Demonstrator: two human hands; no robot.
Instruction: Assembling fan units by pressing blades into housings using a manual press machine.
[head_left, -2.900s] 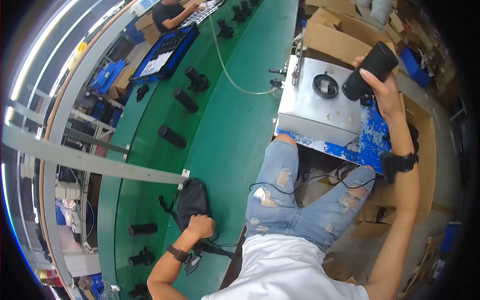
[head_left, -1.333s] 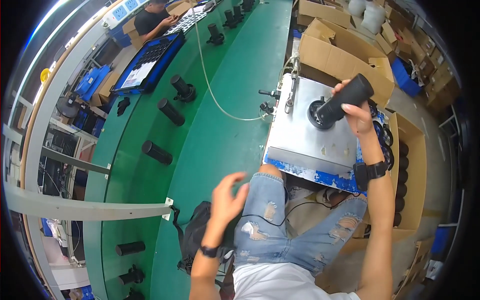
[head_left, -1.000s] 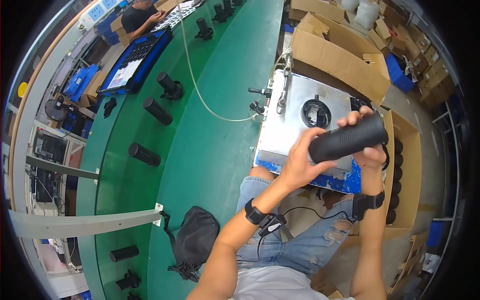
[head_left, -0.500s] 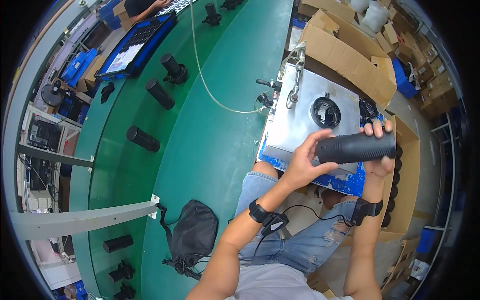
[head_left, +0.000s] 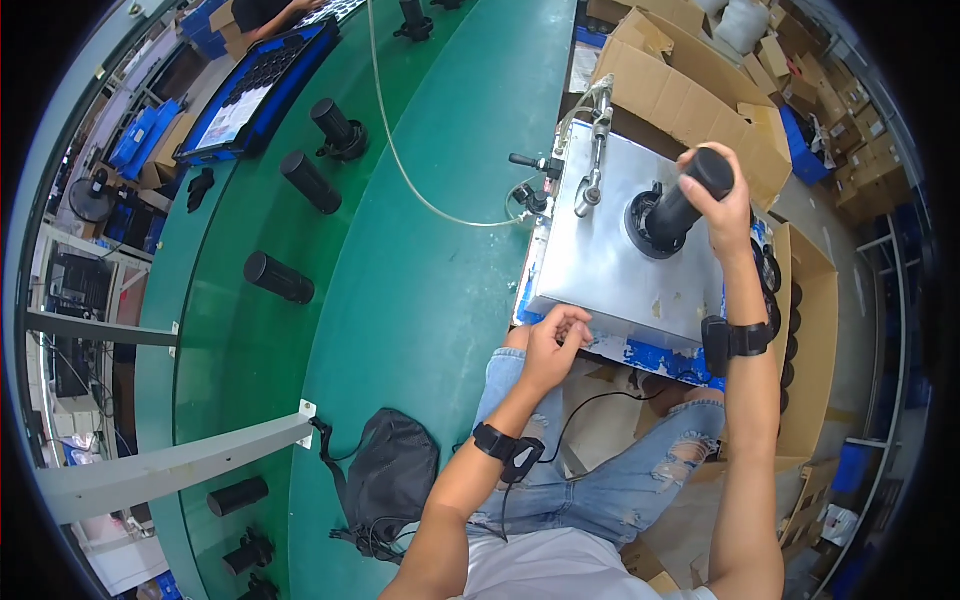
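Observation:
A black cylindrical housing (head_left: 676, 214) stands tilted in the picture with its lower end in a black round ring (head_left: 640, 238) on top of a silver metal box (head_left: 600, 265). My right hand (head_left: 729, 208) is wrapped round the upper end of this cylinder. Whether the lower end is fully seated cannot be told. Near the front left corner of the box, my left hand (head_left: 553, 350) has its fingers curled in, and nothing shows in them. A metal clamp lever (head_left: 597, 160) is mounted at the box's left side, next to a thin clear hose (head_left: 400, 160).
The green conveyor belt (head_left: 225, 380) on the left carries several black cylinders (head_left: 310, 182). A black bag (head_left: 390, 470) lies on the green table (head_left: 460, 280). An open carton (head_left: 690, 110) stands behind the box, another (head_left: 815, 370) at right. A person's arm (head_left: 285, 18) shows far left.
My right hand has turned the cylinder from lying sideways to upright and brought it onto the ring. My left hand has let go of it and drawn back left, toward the box's front corner.

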